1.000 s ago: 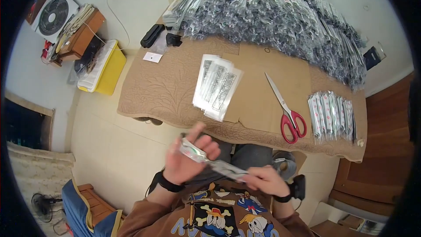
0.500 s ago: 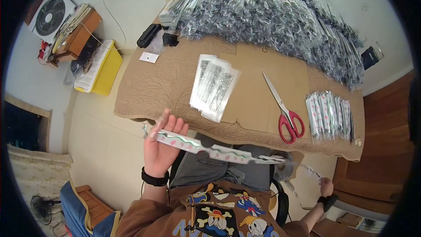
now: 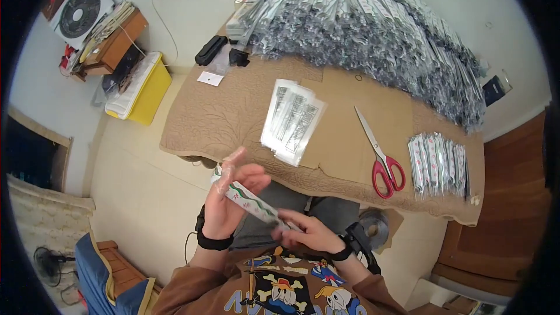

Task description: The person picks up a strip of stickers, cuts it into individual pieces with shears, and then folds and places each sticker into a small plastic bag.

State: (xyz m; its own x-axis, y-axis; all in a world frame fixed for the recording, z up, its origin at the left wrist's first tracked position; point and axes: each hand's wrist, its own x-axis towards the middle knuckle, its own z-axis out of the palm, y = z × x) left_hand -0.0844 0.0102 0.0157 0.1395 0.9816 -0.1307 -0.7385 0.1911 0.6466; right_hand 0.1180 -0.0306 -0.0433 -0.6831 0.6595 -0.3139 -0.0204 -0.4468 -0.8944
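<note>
A white strip of packets point(image 3: 252, 203) with a green wavy line and small pink marks lies between my two hands above my lap. Its upper end is tucked under the thumb of my left hand point(image 3: 220, 213), whose other fingers stretch out and are a little blurred. My right hand point(image 3: 312, 234) closes its fingers around the lower end, covering that part. Beyond my hands, on the bed-like cloth surface, lie a stack of clear printed sleeves point(image 3: 291, 121) and red-handled scissors point(image 3: 381, 157).
Bundled patterned packets point(image 3: 438, 166) lie at the right edge of the brown quilted cover point(image 3: 204, 119). A large heap of similar strips point(image 3: 350, 29) fills the back. A cardboard sheet point(image 3: 341, 134) lies under the scissors. A grey roll point(image 3: 373, 228) is low at my right.
My right hand has come in from the far right to beside my left hand. The strip, stretched out long before, now shows as a short length between both hands.
</note>
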